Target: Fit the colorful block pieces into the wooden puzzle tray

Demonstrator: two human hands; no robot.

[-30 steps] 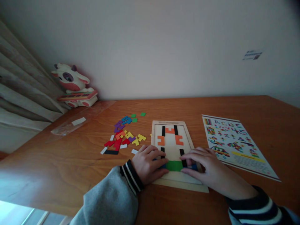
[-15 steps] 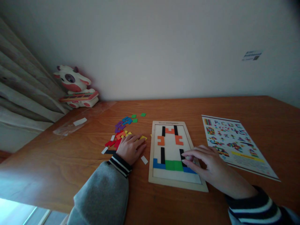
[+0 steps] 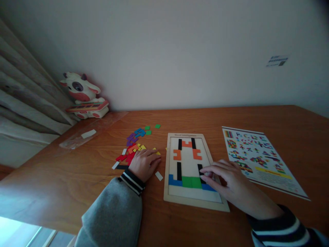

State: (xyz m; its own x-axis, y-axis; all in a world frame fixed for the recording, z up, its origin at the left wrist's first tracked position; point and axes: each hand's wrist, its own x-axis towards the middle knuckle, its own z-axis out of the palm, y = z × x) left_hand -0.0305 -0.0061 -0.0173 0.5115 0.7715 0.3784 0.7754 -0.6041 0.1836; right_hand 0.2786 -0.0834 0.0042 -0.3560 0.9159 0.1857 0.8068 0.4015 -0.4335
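On the table lies a wooden puzzle board (image 3: 170,198) with coloured flat pieces on its white bed. Black strips and orange notched pieces stand in its upper part, and a green block (image 3: 191,182) lies between blue pieces (image 3: 175,181) lower down. My right hand (image 3: 226,178) reaches over the board's right edge, thumb and index finger bent around a lower black strip (image 3: 199,168); its lower part is partly covered by the fingertips. My left hand (image 3: 144,164) rests palm down, fingers loosely spread, beside loose red pieces (image 3: 130,157) and yellow pieces (image 3: 142,147).
A printed pattern sheet (image 3: 264,161) lies to the right of the board. Purple pieces (image 3: 132,138), blue ones (image 3: 140,132) and green squares (image 3: 148,132) are scattered behind my left hand. A plastic bag (image 3: 74,142) and a toy cow (image 3: 86,92) are at the left.
Both hands stay in almost the same places. The whole view has shifted very slightly, and the pieces on the board look unchanged.
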